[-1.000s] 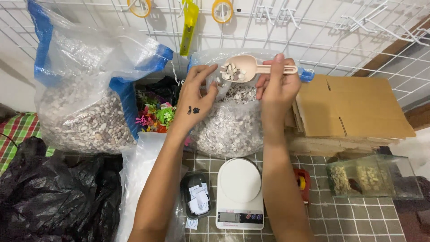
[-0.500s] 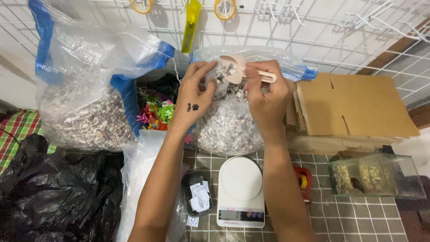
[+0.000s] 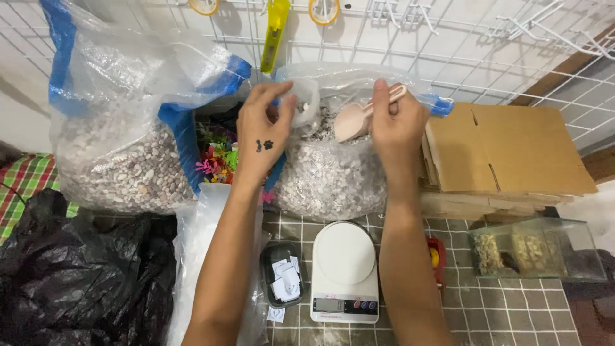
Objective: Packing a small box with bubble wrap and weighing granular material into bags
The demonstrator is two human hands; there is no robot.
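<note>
A: Lowered since a second ago: scoop down from above the bag mouth, now tipped bowl-first into the gravel, handle pointing to 1 o'clock. Emptied too, by the look of it.

B: And held how?

A: Pinched near the handle's end by the right hand, fingers curled shut around it, forefinger straight up along the shaft. Left hand at 9 o'clock of the scoop, thumb and fingers closed on a fold of the clear bag rim, pulling the mouth open.

B: Handling?

A: Scoop probably light and stiff, pale plastic; best taken on the handle, well back from the bowl. Bag film soft and slippery, likely to slump shut if let go. Gravel inside loose and heavy in bulk, apt to spill off a tilted bowl.

B: Around it?

A: Second, bigger gravel bag with blue trim at 9 o'clock, coloured plastic plants between the two. White kitchen scale at 6 o'clock on the tiled counter, bare platform. Cardboard box at 3 o'clock, small glass tank at 4 o'clock, black plastic sack at 8 o'clock.
</note>
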